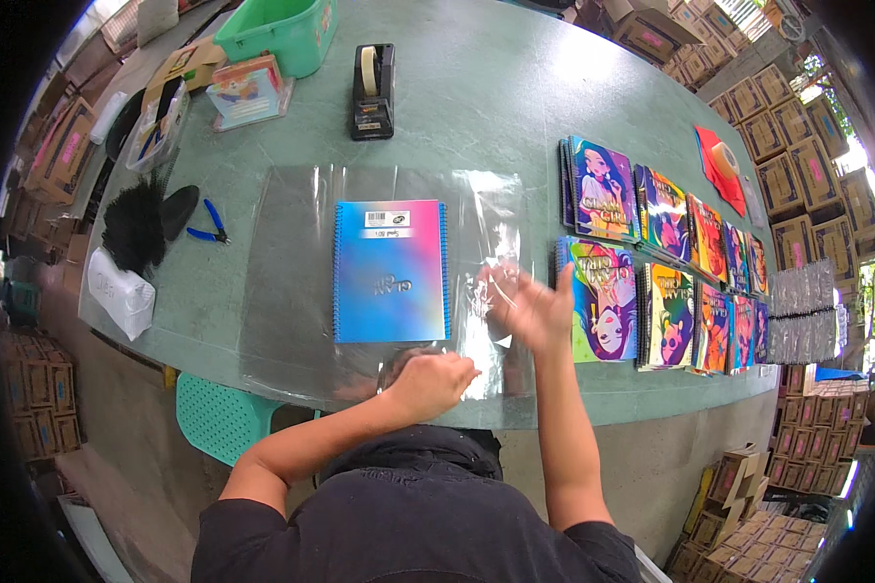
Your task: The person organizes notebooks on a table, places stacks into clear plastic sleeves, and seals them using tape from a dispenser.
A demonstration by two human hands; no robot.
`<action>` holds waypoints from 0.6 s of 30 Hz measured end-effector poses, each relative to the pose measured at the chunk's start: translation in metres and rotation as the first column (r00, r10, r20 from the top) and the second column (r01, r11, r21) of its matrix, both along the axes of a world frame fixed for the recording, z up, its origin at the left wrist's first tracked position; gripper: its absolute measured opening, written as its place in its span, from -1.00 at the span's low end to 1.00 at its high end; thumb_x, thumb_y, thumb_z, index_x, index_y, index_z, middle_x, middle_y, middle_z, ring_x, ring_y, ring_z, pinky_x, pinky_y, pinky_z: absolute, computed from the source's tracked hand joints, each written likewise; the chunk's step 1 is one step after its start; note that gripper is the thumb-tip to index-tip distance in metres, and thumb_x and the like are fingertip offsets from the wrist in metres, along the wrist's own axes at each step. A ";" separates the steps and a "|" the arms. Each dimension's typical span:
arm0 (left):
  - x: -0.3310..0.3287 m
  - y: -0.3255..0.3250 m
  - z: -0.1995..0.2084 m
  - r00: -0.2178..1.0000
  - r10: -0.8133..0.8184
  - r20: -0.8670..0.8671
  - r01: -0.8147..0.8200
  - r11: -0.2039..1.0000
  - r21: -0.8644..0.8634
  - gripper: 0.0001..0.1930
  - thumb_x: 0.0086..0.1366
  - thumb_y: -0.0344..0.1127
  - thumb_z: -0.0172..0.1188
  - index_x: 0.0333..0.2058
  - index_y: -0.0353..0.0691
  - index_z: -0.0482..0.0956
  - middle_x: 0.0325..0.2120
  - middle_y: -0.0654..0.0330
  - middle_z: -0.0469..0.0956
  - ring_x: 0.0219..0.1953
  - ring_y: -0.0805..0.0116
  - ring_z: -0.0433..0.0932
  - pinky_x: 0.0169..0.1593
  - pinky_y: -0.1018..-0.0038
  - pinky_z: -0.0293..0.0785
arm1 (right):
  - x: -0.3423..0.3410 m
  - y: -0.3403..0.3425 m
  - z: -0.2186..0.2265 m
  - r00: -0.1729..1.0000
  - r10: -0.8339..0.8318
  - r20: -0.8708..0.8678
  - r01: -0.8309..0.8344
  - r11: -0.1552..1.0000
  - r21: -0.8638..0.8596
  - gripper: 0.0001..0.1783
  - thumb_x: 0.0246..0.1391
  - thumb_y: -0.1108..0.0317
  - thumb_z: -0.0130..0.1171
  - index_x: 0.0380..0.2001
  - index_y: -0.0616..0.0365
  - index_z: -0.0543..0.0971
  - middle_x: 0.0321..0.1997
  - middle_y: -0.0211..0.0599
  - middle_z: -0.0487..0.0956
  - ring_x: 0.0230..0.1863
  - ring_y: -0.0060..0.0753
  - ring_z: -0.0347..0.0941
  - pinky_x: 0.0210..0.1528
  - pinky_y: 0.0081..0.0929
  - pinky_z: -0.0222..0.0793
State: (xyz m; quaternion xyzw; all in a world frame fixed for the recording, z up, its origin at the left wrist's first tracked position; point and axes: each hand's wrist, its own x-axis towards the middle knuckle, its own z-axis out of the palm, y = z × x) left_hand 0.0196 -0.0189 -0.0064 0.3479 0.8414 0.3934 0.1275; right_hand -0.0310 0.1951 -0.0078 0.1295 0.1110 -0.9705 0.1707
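Observation:
A spiral notebook [392, 282] with a blue and pink cover lies between the two wire bindings seen along its sides, on a sheet of clear plastic film [287, 282] spread over the table. At the film's near side, just below the notebook, my left hand [432, 385] is closed with its fingers curled on the film, which wrinkles beside it. Right of the notebook, my right hand [537, 309] has its fingers spread over the shiny, creased part of the film. Neither hand touches the notebook.
Two rows of stacked, colourful notebooks [605, 301] stand at the right. A tape dispenser [373, 92] sits at the far side, left of it a green basket [284, 37]. Blue-handled pliers [209, 225] and a black brush [138, 223] lie left. A green stool [222, 420] is below.

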 end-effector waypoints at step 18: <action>-0.152 -0.112 -0.035 0.738 0.613 -0.283 -0.573 0.790 0.218 -0.67 0.12 -0.28 0.25 -0.15 -0.26 0.49 -0.24 0.09 0.49 -0.27 0.19 0.48 -0.16 0.37 0.40 | -0.060 -0.001 -0.006 0.938 -0.012 0.346 -0.265 -0.669 0.695 0.04 -0.07 -0.56 -0.29 -0.43 0.42 0.56 -0.36 0.19 0.56 -0.24 0.03 0.54 -0.13 -0.14 0.42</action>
